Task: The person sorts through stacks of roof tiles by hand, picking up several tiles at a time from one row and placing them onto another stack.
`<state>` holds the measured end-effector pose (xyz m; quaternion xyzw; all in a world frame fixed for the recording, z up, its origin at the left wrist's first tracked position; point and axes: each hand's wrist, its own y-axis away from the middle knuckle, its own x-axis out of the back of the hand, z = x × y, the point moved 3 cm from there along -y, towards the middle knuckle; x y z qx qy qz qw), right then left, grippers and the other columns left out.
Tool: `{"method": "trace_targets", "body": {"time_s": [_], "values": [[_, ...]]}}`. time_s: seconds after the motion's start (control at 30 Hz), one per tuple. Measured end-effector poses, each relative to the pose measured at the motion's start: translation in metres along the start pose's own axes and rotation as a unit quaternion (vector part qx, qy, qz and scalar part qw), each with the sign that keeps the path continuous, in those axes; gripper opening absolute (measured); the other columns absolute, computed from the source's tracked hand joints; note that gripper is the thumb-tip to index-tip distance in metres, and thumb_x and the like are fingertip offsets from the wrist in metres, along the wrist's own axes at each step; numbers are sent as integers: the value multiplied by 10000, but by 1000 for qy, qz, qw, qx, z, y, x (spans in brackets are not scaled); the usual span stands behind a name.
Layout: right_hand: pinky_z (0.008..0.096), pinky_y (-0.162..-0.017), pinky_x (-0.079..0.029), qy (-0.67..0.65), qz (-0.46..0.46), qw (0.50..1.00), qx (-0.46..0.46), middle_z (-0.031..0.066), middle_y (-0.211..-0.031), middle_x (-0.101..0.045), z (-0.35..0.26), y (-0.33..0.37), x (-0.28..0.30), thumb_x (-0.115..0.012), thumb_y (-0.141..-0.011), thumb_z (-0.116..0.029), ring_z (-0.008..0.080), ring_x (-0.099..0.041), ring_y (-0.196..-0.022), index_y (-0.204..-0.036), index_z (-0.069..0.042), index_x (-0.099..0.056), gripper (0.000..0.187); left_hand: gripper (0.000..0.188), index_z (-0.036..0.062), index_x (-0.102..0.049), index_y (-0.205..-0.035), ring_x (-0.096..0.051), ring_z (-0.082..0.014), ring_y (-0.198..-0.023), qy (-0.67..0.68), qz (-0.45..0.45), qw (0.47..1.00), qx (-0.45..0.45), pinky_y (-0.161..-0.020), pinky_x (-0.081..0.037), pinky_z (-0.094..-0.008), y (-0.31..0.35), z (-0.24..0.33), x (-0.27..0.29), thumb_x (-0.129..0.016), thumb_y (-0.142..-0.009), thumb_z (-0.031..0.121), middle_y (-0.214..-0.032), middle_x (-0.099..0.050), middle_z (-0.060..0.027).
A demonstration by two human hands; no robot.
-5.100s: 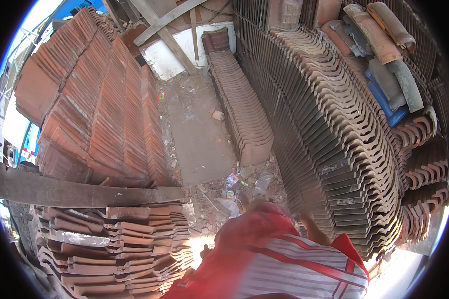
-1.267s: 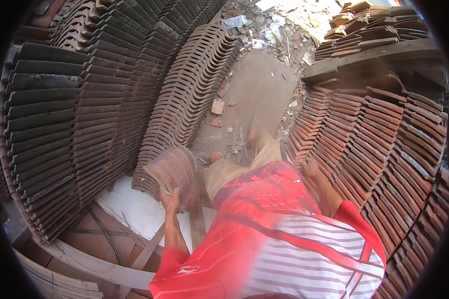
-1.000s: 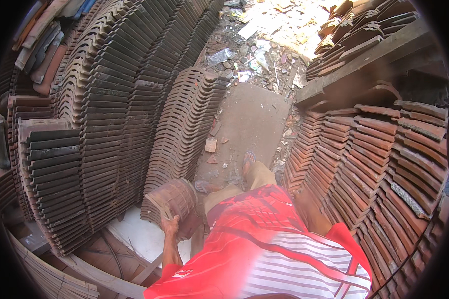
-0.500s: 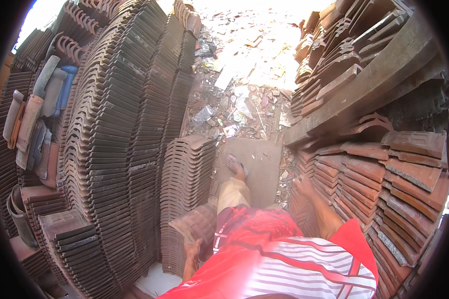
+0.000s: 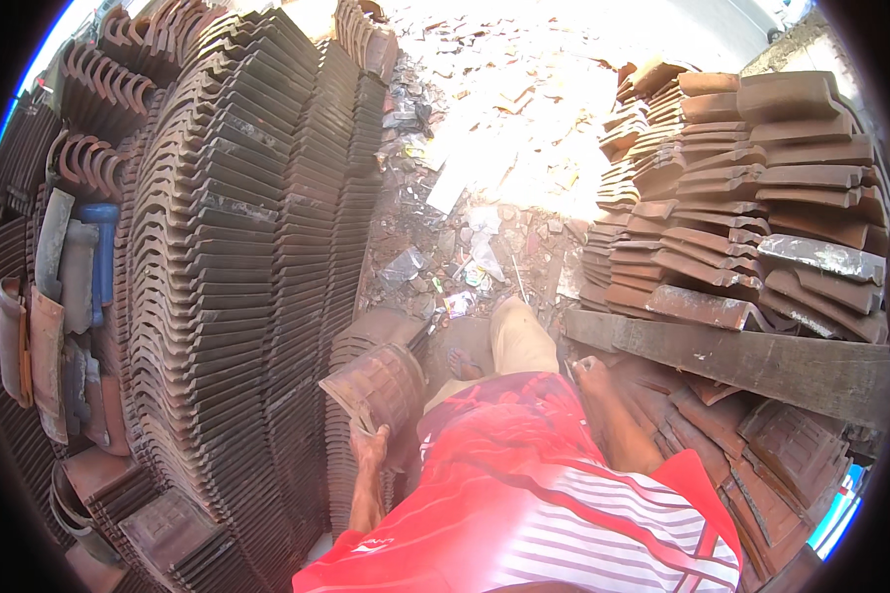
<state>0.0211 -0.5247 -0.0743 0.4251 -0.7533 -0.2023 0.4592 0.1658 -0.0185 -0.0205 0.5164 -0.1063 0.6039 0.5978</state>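
Observation:
My left hand (image 5: 369, 450) grips the lower edge of a brown clay roof tile (image 5: 378, 383), which is tilted and has raised ribs on its face. The tile is in front of a short stack of curved roof tiles (image 5: 341, 474), overlapping it in view; whether they touch I cannot tell. On the other side of my body, my right hand (image 5: 591, 373) hangs low with its fingers curled in. Anything inside those fingers is too small to make out. Near it is the end of a wooden beam (image 5: 731, 358).
Tall rows of stacked tiles (image 5: 233, 257) line the left side. Loose ridge pieces and a blue tile (image 5: 99, 262) lie on top. More tiles (image 5: 702, 188) are piled at the right, beyond the beam. Broken bits and plastic litter (image 5: 485, 237) cover the sunlit ground ahead.
The view has turned right and moved forward along the passage. My left hand has lifted the tile higher in view, away from my side. One leg has stepped ahead.

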Motion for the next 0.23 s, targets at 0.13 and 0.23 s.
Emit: {"method": "trace_targets", "body": {"time_s": [0.13,0.23], "values": [[417,-786,-520,99,23,994,-34,207,-956,-706,-27,-77,10,-633,-857,-319,266,-690,-877,-979,27,-664,368,615,13,-536,-1222,-620,-367,-1066,-43,-5,998,-38,-912,-478,-445,-66,98,-2,-770,-685,202,-1125,-645,-212],[411,-833,-517,-26,47,996,-74,195,-971,-719,-41,-156,2,-653,-841,-332,295,-697,-900,-1054,-14,-682,384,602,28,-540,-1227,-624,-360,-1068,-78,-26,997,8,-919,-475,-457,-108,171,4,-758,-695,206,-1133,-650,-194]]}}
